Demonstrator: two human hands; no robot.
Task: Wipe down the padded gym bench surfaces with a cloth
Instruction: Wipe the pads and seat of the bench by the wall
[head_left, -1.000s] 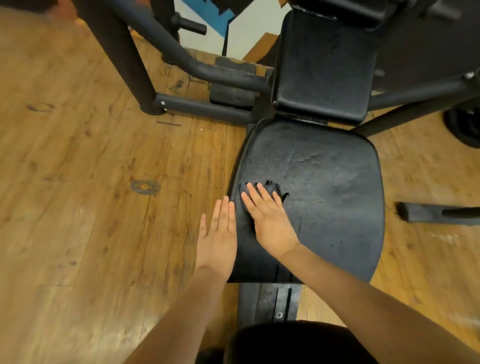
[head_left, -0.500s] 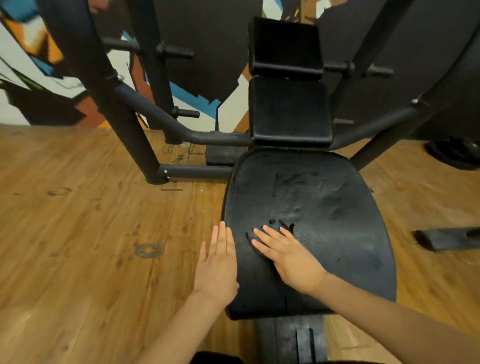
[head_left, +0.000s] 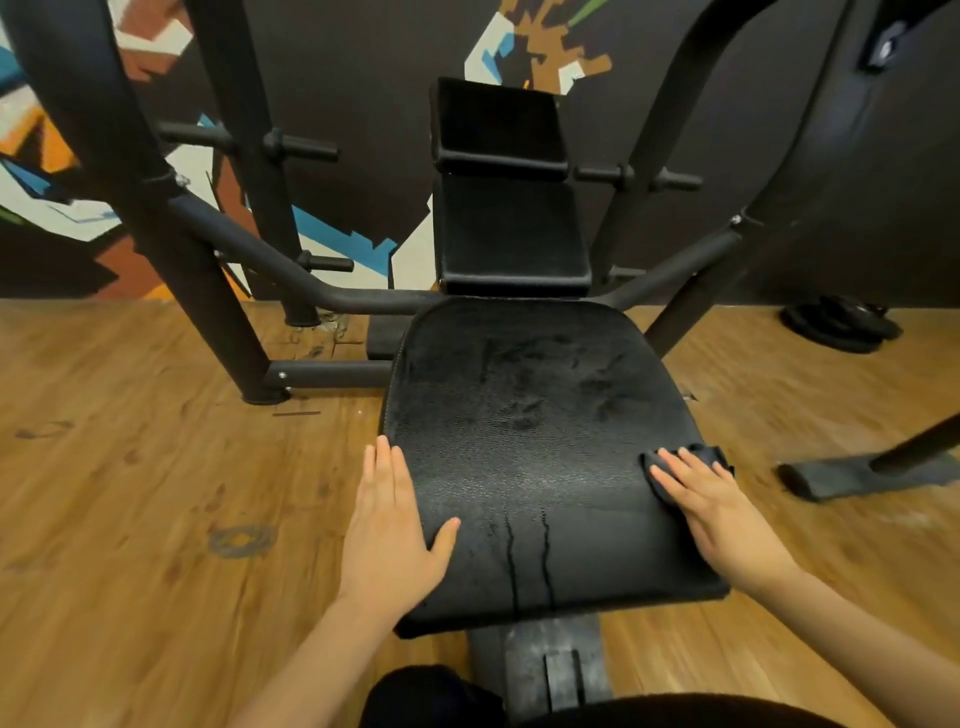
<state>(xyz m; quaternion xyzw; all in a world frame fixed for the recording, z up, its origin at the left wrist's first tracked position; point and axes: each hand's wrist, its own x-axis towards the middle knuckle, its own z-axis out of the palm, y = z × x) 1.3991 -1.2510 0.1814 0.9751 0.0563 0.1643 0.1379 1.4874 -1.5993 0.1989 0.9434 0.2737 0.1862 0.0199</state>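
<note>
Black padded seat (head_left: 524, 457) – dark cloth (head_left: 698, 457) on its right edge – above wooden floor (head_left: 130, 493)

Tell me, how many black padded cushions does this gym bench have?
3. The wide seat pad lies nearest, under both hands; the lower back pad stands behind it; the small head pad sits on top. Others could lie outside the view.

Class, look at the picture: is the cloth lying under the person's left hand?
No. The cloth lies under the right hand at the seat pad's right edge.

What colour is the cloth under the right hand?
Dark, near black, matching the seat pad; the cloth shows best in the head view.
</note>
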